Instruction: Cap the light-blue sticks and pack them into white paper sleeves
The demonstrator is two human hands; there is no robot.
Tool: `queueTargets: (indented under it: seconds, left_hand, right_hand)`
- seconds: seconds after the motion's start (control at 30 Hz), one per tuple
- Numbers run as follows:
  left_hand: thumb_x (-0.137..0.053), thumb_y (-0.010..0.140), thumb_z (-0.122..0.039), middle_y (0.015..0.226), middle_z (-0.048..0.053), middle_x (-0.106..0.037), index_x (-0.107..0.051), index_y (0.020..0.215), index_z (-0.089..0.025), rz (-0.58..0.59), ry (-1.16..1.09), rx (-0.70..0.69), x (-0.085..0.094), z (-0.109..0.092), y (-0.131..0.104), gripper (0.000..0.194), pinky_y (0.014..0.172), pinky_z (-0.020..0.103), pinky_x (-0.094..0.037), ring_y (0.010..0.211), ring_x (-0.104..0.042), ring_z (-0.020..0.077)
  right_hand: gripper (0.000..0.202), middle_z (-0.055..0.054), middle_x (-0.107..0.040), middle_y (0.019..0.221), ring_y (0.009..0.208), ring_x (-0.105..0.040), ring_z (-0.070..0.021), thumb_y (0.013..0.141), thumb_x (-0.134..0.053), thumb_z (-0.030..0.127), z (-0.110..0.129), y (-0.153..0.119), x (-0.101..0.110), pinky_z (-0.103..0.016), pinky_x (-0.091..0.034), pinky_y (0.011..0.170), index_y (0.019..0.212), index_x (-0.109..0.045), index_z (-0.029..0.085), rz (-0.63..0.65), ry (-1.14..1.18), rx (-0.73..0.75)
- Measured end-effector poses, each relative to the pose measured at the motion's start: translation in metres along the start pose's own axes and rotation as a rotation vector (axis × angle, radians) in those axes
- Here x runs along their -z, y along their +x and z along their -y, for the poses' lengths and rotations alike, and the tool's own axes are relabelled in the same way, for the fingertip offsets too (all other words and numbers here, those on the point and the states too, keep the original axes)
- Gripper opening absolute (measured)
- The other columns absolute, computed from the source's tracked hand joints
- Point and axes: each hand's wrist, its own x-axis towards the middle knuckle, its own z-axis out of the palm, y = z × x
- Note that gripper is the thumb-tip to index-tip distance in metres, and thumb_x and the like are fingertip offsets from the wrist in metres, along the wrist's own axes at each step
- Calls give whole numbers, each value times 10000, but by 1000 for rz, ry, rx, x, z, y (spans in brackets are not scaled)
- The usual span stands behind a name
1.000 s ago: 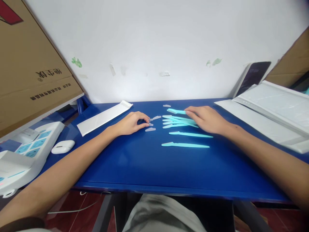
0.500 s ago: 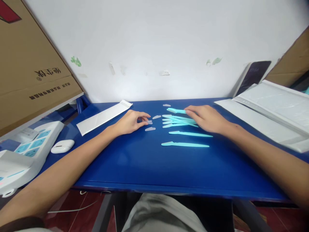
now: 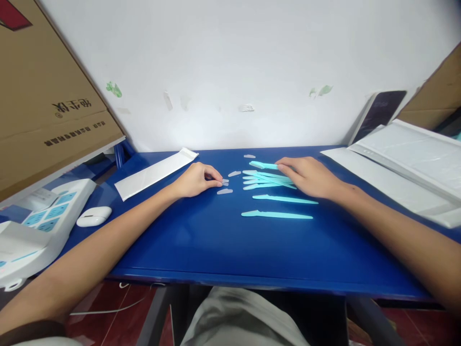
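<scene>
My right hand (image 3: 306,177) is closed on the handle of a turquoise eyebrow razor (image 3: 262,165), its blade end pointing left just above the table. Beneath and in front of it lies an overlapping pile of similar razors (image 3: 257,181). Two single razors, a nearer one (image 3: 277,215) and a farther one (image 3: 284,198), lie apart from the pile. The fingertips of my left hand (image 3: 198,180) pinch a few small clear blade covers (image 3: 225,182) at the table surface. Loose clear covers lie around them: one (image 3: 225,191) in front, one (image 3: 235,173) behind, another (image 3: 249,156) farther back.
A flat white sleeve (image 3: 156,174) lies at the back left of the blue table (image 3: 216,250). On the left are a white earphone case (image 3: 94,216), a power strip (image 3: 68,216) and a cardboard box (image 3: 54,96). White packaging (image 3: 406,168) and a phone (image 3: 380,113) stand at the right.
My left thumb and fingers have closed together on the clear covers. My right hand and the razor in it have stayed in place.
</scene>
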Motion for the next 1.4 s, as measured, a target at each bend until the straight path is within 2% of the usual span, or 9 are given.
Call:
queueTargets:
  seconds: [0.2,0.3,0.43,0.63,0.77,0.97,1.17,1.27,1.4]
  left_hand:
    - [-772,803,-373,894,81,-784,-778,842,-176,22,-94,109,1,1,1,201,744,319,-574,801,-723,199]
    - [-773,804,-374,868,83,-780,-757,870,-161,19,-114,113,-1,0,1,224,750,325,-579,791,-727,200]
    - [-757,821,-393,935,100,-773,-765,925,-155,33,-85,54,-4,-3,-1,260,739,319,-579,801,-720,198]
    - [-650,920,-323,967,73,-746,-773,947,-197,66,70,-158,-2,-8,-4,178,736,286,-535,820,-684,171]
    - [-599,963,-297,982,76,-728,-764,962,-198,103,156,-241,1,-6,-5,193,756,295,-527,840,-681,173]
    - [-563,981,-293,1089,90,-709,-784,1017,-216,119,242,-252,1,-3,-4,237,845,332,-545,919,-690,195]
    - [-585,958,-320,1132,98,-683,-788,1054,-201,149,292,-228,3,-16,-7,254,854,340,-541,906,-676,196]
    - [-644,933,-370,1128,98,-683,-790,1053,-196,160,270,-229,2,-21,-7,257,864,338,-540,929,-679,201]
    - [-666,927,-353,1096,95,-705,-794,1026,-196,163,179,-231,-1,-19,-5,226,832,316,-542,922,-687,191]
  right_hand:
    - [487,-77,-747,1180,1058,-689,-307,1036,-299,459,0,0,0,-388,-497,828,1188,-702,231,11,-1,-5]
    - [485,-79,-752,1164,1041,-692,-305,1035,-303,458,0,0,0,-386,-494,817,1186,-703,229,10,-1,2]
    - [477,-72,-760,1139,1024,-698,-296,1034,-306,453,1,0,0,-375,-491,815,1174,-704,230,10,1,2]
    - [468,-64,-762,1124,1034,-700,-288,1035,-312,453,1,0,0,-375,-495,841,1167,-705,239,20,11,6]
    - [468,-70,-757,1142,1046,-696,-296,1035,-313,450,0,0,0,-390,-495,859,1171,-705,233,29,16,6]
    - [475,-71,-750,1173,1078,-685,-304,1036,-309,454,1,0,1,-397,-486,879,1175,-704,230,43,20,8]
    - [472,-69,-756,1150,1042,-696,-299,1033,-313,447,1,0,0,-387,-494,846,1177,-708,233,40,6,2]
    - [476,-69,-757,1145,1042,-697,-300,1030,-313,449,1,1,0,-387,-496,848,1184,-708,231,37,1,-4]
    - [487,-71,-751,1169,1064,-691,-306,1031,-308,455,1,1,0,-398,-495,869,1192,-705,224,38,6,-6]
